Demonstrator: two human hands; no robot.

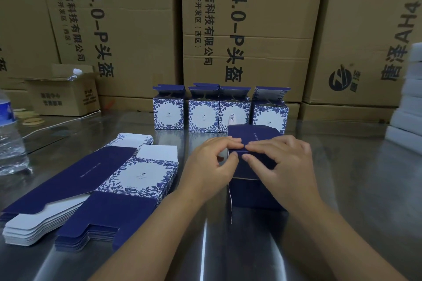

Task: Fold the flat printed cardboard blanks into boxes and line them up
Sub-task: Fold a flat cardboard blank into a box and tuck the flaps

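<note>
Four folded boxes (203, 116) stand in a row at twelve o'clock on the bench (354, 178), tops open. A fifth box (251, 191) sits at centre, with the left hand (212, 162) and right hand (280, 162) both pinching its upper flap edge (apparently not yet tucked). A thick stack of blanks (114, 178) waits at eight o'clock.

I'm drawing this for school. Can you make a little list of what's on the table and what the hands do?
Hands: left hand and right hand both pinch the dark blue box
Box place: in front of the row of boxes
Row: four show, top flaps open
Pile: flat blanks stacked on the left
Surface: shiny metal table
Also: water bottle, far left
</note>
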